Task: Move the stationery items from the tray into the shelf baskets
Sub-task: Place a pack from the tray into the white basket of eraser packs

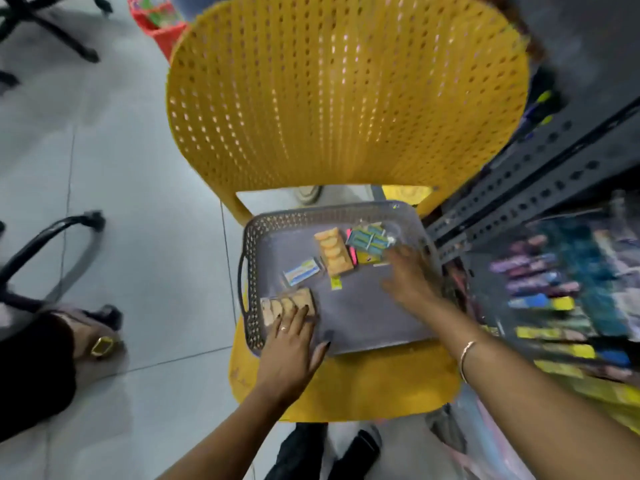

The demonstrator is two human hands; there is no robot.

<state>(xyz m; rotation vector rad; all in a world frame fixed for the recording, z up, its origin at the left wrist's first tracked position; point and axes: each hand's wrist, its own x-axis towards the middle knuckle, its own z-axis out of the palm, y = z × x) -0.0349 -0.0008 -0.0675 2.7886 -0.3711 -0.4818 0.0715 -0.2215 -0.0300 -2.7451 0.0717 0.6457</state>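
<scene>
A grey perforated tray (363, 317) sits on a yellow chair seat. Lying in it are a tan eraser pack (333, 251), a second tan pack (277, 304) at the near left, a small blue-and-white box (302, 270), a teal and yellow packet (370, 239) at the far right and a small yellow item (336, 283). My left hand (289, 344) rests with its fingertips on the near-left pack, fingers spread. My right hand (410, 275) is blurred, over the tray's right side beside the teal packet, fingers apart and holding nothing that I can see.
The yellow perforated chair (346, 91) stands against a dark metal shelf (526, 188) on the right. Blurred coloured stationery (561, 299) fills the shelf. Another person's foot in a sandal (100, 337) and a black chair base (45, 244) are at the left on the tiled floor.
</scene>
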